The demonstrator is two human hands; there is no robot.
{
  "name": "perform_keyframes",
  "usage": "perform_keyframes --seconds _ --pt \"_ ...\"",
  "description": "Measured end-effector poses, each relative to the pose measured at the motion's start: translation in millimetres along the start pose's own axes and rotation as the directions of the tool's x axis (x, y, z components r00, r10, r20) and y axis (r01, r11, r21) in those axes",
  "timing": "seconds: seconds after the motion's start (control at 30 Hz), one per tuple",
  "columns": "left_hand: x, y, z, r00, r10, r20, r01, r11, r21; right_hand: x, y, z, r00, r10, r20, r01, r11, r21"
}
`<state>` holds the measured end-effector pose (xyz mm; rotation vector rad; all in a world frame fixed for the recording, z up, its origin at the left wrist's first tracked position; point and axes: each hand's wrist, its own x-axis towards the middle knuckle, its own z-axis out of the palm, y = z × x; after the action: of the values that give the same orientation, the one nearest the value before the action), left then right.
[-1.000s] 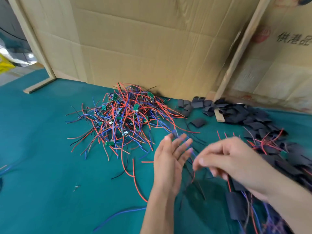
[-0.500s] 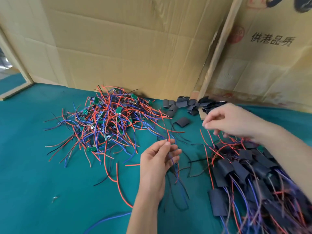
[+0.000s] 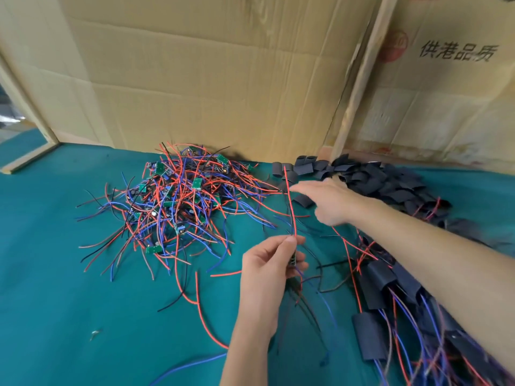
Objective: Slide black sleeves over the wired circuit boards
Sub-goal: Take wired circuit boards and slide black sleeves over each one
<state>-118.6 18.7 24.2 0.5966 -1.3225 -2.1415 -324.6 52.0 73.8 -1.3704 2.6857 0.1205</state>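
A wired circuit board (image 3: 293,257) stands near-upright in the left hand (image 3: 271,270), pinched between thumb and curled fingers above the teal table (image 3: 55,274), its red wire (image 3: 289,201) rising toward the cardboard wall (image 3: 209,79) and blue and black leads trailing below. The board itself is mostly hidden by the fingers. The right hand (image 3: 324,200) reaches forward, palm down, over a loose black sleeve (image 3: 303,201) beside the sleeve pile (image 3: 376,182); its fingers appear extended, though motion blur leaves it unclear whether they touch it. Unsleeved boards lie tangled in a heap (image 3: 181,199) to the left. Sleeved boards (image 3: 381,285) lie under the right forearm, partly cut off by the frame's edge.
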Motion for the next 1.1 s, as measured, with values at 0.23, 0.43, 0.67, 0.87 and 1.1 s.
perform_keyframes --seconds 0.23,0.43,0.67,0.87,1.1 --pt "3.8 -5.4 -1.2 1.000 0.021 -0.004 -0.021 1.000 0.010 -3.1 -6.2 -9.1 0.995 0.037 -0.088 -0.042 0.998 -0.055" --pt "5.0 -7.4 -0.6 0.999 0.036 -0.029 -0.036 0.999 0.005 -45.5 -9.0 -33.9 0.857 0.243 -0.455 0.004 0.879 0.476" --pt "3.0 -6.3 2.7 0.992 0.125 -0.036 -0.123 0.991 0.043 -118.1 -77.5 0.8 0.904 0.147 -0.401 0.174 0.732 0.659" --pt "-0.1 -7.7 -1.1 0.982 0.161 -0.100 -0.153 0.985 0.085 -116.4 -95.9 7.2 0.896 0.101 -0.433 0.204 0.772 0.602" --pt "0.1 -6.4 1.0 0.980 0.189 -0.061 -0.182 0.978 0.106 -113.2 -74.4 -1.8 0.958 0.018 -0.285 0.186 0.717 0.672"
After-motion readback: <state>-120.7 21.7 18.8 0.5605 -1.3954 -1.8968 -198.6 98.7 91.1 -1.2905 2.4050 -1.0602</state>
